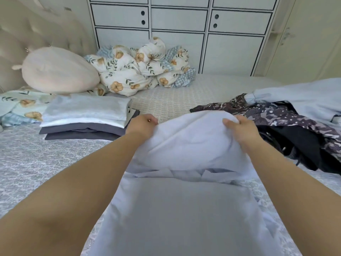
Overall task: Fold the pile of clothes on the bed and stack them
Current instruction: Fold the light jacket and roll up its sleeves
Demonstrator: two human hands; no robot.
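Your left hand (143, 125) and right hand (242, 129) are pinching far corners of pale lavender cotton garment (184, 182), lying centre-near on grey patterned bed (36, 163). Folded white-and-grey stack (84, 117) sitting left, unfolded dark patterned pile (295, 126) right.

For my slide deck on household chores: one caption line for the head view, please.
Both hands, left hand and right hand, fold a pale blue garment between folded stack and unfolded pile.

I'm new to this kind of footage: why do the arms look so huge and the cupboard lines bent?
Head view: the wide-angle lens stretches the near forearms and bows the cupboard lines; soft, even light, no glare; left hand and right hand, gripping the pale shirt, look slightly smeared.
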